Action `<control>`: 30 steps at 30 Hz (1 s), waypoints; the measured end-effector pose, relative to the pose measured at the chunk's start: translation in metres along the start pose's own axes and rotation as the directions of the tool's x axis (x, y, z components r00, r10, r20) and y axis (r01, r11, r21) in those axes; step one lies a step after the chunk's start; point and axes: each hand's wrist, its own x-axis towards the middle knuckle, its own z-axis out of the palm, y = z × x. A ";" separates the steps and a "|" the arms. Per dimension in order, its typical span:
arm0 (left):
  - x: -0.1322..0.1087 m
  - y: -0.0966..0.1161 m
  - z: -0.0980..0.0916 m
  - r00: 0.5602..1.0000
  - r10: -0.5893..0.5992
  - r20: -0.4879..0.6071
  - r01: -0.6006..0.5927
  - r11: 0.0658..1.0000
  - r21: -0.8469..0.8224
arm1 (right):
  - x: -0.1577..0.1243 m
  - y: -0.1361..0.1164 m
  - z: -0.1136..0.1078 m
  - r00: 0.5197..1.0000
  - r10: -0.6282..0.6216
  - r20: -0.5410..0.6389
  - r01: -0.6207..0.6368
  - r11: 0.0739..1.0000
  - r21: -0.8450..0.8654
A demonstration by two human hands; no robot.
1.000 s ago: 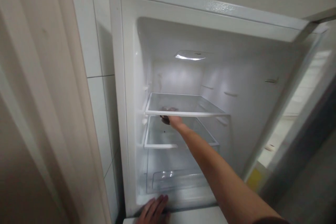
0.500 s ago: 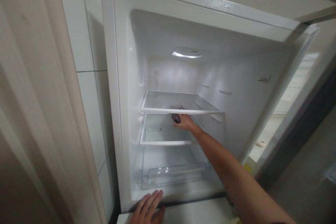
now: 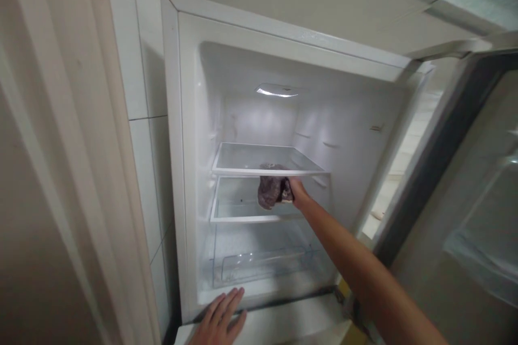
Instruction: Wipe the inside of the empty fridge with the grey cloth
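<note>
The right hand (image 3: 298, 192) grips one grey-brown cloth (image 3: 269, 190) between two glass shelves (image 3: 234, 158) — the left hand (image 3: 218, 321), spread loosely, rests at the lower edge of one fridge (image 3: 283, 43).

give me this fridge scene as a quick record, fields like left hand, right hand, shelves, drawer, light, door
right hand: holding a dark cloth inside the fridge, below the upper shelf
left hand: fingers spread, at the fridge's lower front edge
upper shelf: glass, white front rim
lower shelf: glass; cloth contact unclear
drawer: clear, under both shelves
light: lit, in the ceiling
door: open, at picture right
</note>
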 end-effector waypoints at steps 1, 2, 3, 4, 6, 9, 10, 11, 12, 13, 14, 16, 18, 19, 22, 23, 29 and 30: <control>0.000 -0.002 -0.003 1.000 0.001 0.015 0.000 1.000 -0.006 | -0.016 0.001 -0.004 0.999 0.046 0.004 -0.046 0.999 0.027; 0.000 -0.003 -0.007 0.999 0.003 0.032 -0.003 1.000 -0.016 | -0.035 0.002 -0.009 0.995 0.100 0.016 -0.101 0.992 0.072; 0.000 -0.005 -0.011 0.999 0.007 0.049 -0.006 0.999 -0.034 | -0.054 0.005 -0.015 0.988 0.153 0.035 -0.157 0.979 0.133; 0.002 -0.005 -0.015 0.998 0.009 0.065 -0.005 0.998 -0.058 | -0.075 0.007 -0.021 0.979 0.196 0.058 -0.204 0.957 0.205; 0.010 -0.003 -0.024 0.998 -0.016 0.067 0.025 0.991 -0.132 | -0.119 0.012 -0.034 0.963 0.251 0.102 -0.270 0.902 0.335; 0.042 0.014 -0.043 0.968 -0.251 -0.009 0.238 0.928 -0.288 | -0.179 0.017 -0.053 0.944 0.294 0.151 -0.330 0.836 0.437; 0.059 0.022 -0.052 0.932 -0.358 -0.046 0.320 0.879 -0.353 | -0.197 0.017 -0.057 0.937 0.308 0.167 -0.350 0.815 0.462; 0.078 0.031 -0.063 0.883 -0.463 -0.078 0.392 0.818 -0.421 | -0.212 0.017 -0.060 0.930 0.319 0.182 -0.367 0.794 0.485; 0.099 0.040 -0.074 0.833 -0.544 -0.099 0.438 0.758 -0.484 | -0.226 0.017 -0.062 0.926 0.322 0.197 -0.378 0.776 0.506; 0.121 0.048 -0.086 0.785 -0.604 -0.135 0.456 0.712 -0.534 | -0.238 0.016 -0.063 0.923 0.321 0.212 -0.384 0.760 0.524; 0.142 0.055 -0.097 0.750 -0.648 -0.132 0.483 0.673 -0.560 | -0.249 0.016 -0.063 0.923 0.313 0.223 -0.384 0.750 0.538; 0.179 0.062 -0.114 0.760 -0.650 -0.020 0.533 0.639 -0.555 | -0.266 0.015 -0.064 0.933 0.279 0.226 -0.359 0.745 0.563; 0.202 0.062 -0.120 0.781 -0.622 0.052 0.546 0.640 -0.541 | -0.280 0.016 -0.066 0.952 0.233 0.198 -0.306 0.756 0.579; 0.208 0.060 -0.119 0.788 -0.611 0.079 0.547 0.634 -0.547 | -0.287 0.017 -0.067 0.961 0.213 0.176 -0.276 0.763 0.584; 0.215 0.050 -0.113 0.777 -0.610 0.158 0.574 0.582 -0.575 | -0.303 0.021 -0.074 0.980 0.154 0.127 -0.199 0.803 0.562; 0.218 0.046 -0.113 0.766 -0.616 0.184 0.593 0.566 -0.573 | -0.307 0.023 -0.076 0.988 0.112 0.106 -0.152 0.831 0.535; 0.260 0.045 -0.140 0.815 -0.560 0.150 0.556 0.682 -0.475 | -0.313 0.039 -0.074 0.991 -0.016 -0.130 0.063 0.928 0.367; 0.267 0.049 -0.144 0.835 -0.532 0.142 0.534 0.719 -0.444 | -0.312 0.041 -0.073 0.991 0.047 -0.127 0.010 0.910 0.415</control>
